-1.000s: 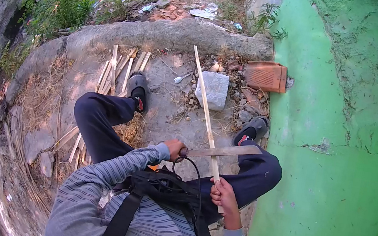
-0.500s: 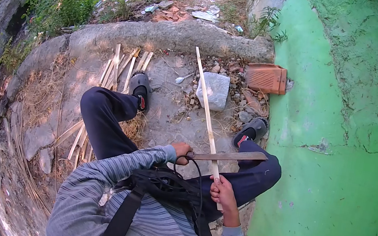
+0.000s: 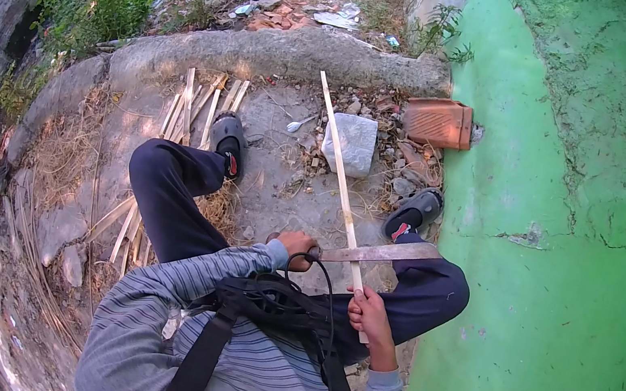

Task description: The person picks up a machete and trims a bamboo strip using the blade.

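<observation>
Rough grey ground lies under the seated person, with a green wall along its right edge and a low stone kerb along its far edge. Nearest, a black strap crosses the striped shirt. The right hand is closed round the near end of a pale wooden strip, which slants away between the knees towards the far kerb. The left hand is wrapped round the handle of a long knife, its blade crossing the strip just beyond the right hand; whether the two touch cannot be told. Compared with a second ago, the blade tip reaches slightly farther over the right knee and its face looks paler, while the right hand keeps its hold. Farther off are two dark shoes, their red marks too small to read, then a pale stone block, a white fork, more strips towards the far left corner, and an orange tile in the far right corner.
</observation>
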A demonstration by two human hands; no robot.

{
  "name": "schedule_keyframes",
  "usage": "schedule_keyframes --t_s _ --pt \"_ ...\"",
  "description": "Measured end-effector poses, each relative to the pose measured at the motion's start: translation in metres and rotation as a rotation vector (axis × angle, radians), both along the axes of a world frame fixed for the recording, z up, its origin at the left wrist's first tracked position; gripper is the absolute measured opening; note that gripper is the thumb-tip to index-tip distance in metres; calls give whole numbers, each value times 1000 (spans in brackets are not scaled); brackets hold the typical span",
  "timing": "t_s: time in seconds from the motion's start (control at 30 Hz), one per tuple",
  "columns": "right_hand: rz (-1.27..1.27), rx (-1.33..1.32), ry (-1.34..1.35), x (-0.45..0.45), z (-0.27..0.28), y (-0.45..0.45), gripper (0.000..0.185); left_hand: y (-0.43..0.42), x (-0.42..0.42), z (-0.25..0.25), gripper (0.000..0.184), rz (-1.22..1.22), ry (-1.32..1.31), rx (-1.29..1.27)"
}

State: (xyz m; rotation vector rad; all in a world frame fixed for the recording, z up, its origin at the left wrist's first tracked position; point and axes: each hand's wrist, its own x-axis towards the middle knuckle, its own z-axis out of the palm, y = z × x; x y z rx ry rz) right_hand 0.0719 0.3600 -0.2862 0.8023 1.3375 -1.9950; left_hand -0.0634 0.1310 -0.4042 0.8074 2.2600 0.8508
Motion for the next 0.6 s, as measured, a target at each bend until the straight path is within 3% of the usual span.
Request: schedule_keyframes --t_s 0.37,0.5,0.6 --pt "-12 -45 -24 -1 -4 3 21 10 8 34 22 -94 -51 -67" --pt "-10 -16 -13 3 -9 3 21 5 -9 8 24 -32 -53 -63" --pt "-1 -18 -19 5 -12 -1 21 -5 -33 -21 28 160 -41 -142"
